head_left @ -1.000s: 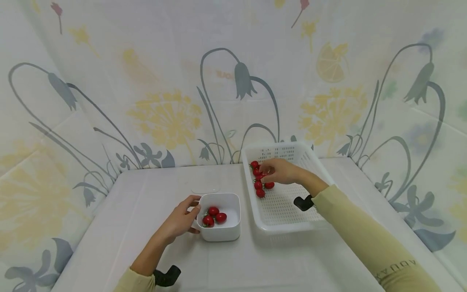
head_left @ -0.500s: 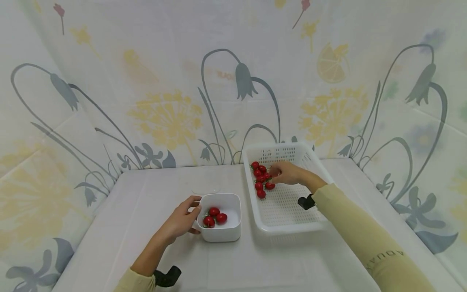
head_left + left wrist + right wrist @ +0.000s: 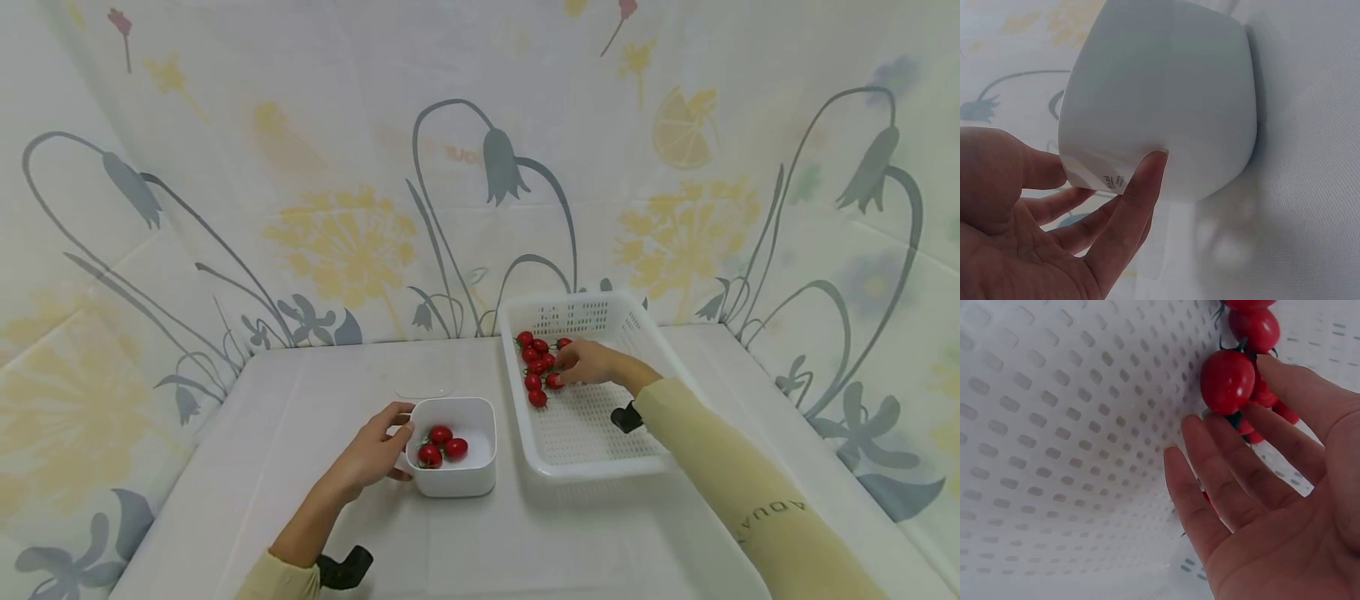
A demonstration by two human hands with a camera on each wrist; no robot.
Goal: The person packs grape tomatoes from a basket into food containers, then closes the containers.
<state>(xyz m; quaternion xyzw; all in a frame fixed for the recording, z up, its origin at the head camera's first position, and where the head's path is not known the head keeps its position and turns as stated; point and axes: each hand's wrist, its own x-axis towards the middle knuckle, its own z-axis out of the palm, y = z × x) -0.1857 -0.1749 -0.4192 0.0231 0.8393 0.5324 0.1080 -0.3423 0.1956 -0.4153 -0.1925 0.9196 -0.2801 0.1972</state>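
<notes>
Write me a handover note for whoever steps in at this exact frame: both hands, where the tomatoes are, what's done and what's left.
Left hand: steadies the white bowl by its left side, thumb at the rim, fingers straight along the wall.
Right hand: inside the white basket, fingers relaxed and reaching among the tomato cluster; it touches them but nothing is pinched yet.
Done: three tomatoes lie in the bowl.
Left: about eight tomatoes remain in the basket's far left corner, some with green stems. The likely next step is picking one and carrying it to the bowl.
</notes>
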